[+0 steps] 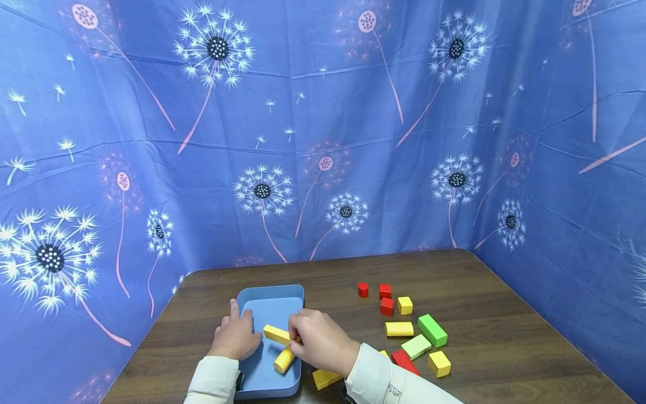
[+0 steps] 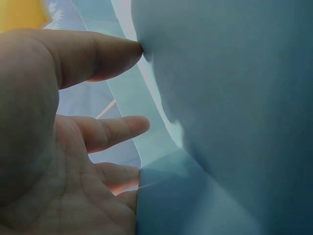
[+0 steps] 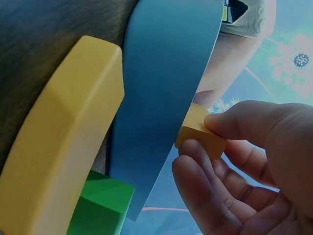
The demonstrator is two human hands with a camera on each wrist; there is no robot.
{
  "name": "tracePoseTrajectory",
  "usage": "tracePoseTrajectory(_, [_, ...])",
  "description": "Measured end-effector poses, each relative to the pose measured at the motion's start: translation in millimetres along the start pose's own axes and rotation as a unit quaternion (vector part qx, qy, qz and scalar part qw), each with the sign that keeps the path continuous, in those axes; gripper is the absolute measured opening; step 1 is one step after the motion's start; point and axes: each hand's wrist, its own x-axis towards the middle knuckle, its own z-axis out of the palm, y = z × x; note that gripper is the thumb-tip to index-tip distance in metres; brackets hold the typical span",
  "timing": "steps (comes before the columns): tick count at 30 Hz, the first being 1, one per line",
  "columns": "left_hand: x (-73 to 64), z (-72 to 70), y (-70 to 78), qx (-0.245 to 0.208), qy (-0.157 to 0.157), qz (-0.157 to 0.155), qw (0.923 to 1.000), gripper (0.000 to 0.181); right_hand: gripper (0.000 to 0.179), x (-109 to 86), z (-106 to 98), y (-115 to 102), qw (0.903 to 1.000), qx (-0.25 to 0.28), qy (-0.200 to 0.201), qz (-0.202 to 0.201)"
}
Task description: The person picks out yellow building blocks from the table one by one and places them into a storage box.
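Note:
A blue tray [image 1: 275, 384] lies on the left part of the table. My left hand [image 1: 236, 335] rests at its left side, fingers fairly straight, thumb touching the tray in the left wrist view. Over the tray's right side, my right hand [image 1: 323, 339] pinches a yellow rectangular block [image 1: 276, 334] between thumb and fingers; the block's gripped end is hidden in the head view. Inside the tray, a yellow rounded block [image 1: 284, 359] lies just below the held one. In the right wrist view the pinched block [image 3: 203, 139] appears above the tray wall [image 3: 161, 98].
Right of the tray, several loose blocks lie on the wooden table [image 1: 494, 336], among them a red cylinder [image 1: 363, 289], a green block [image 1: 432, 330] and a yellow cube [image 1: 439, 363]. A yellow block [image 1: 325, 379] sits close by the tray. Blue patterned cloth [image 1: 303, 140] hangs behind.

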Motion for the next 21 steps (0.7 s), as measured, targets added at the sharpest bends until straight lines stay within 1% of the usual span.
tracePoseTrajectory(11, [-1.4,-2.2,1.6,0.003,-0.002,0.003,1.0,0.07,0.017,0.3,2.1,1.6,0.9999,0.013,-0.008,0.007])
tracePoseTrajectory(17, [-1.9,-5.8,4.2,0.003,-0.007,0.002,1.0,0.069,0.014,0.6,0.6,0.8,0.9998,0.006,-0.013,0.01])
tracePoseTrajectory(21, [-1.5,-5.1,3.2,0.003,-0.003,0.008,1.0,0.069,0.011,0.2,0.3,0.6,0.9997,0.0,-0.022,0.009])
